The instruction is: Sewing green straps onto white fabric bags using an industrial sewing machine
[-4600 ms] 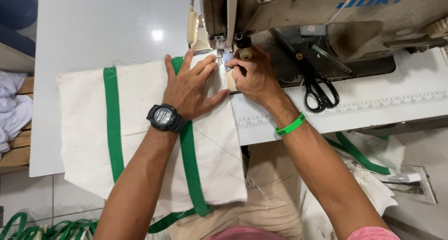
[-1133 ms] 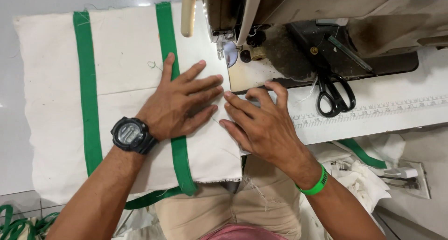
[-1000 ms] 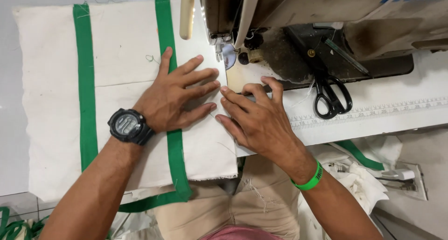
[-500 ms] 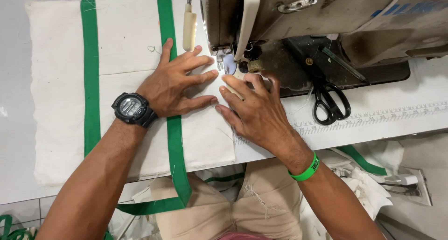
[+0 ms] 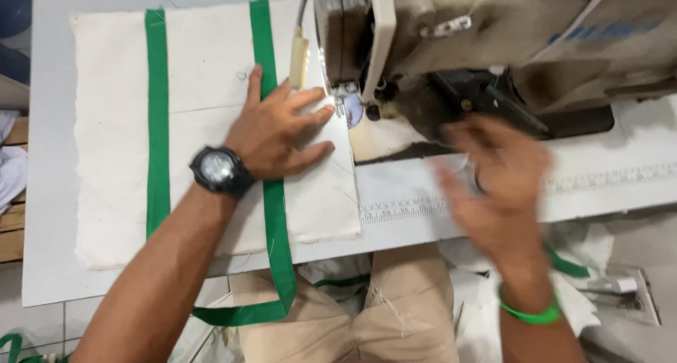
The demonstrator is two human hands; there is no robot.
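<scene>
1. Our left hand [image 5: 278,134] lies flat on the cloth [image 5: 204,123], fingers spread, tips just beside the needle [image 5: 345,105].
2. The cloth is cream with two green straps [image 5: 156,109]. It lies on the table [image 5: 49,194], left of the sewing machine [image 5: 451,45], its right edge under the machine head.
3. Our right hand [image 5: 497,186] is blurred above the machine bed, off the cloth; fingers look loosely spread, holding nothing we can make out.
4. A watch [image 5: 217,170] sits on the left wrist, a green band [image 5: 529,313] on the right.
</scene>
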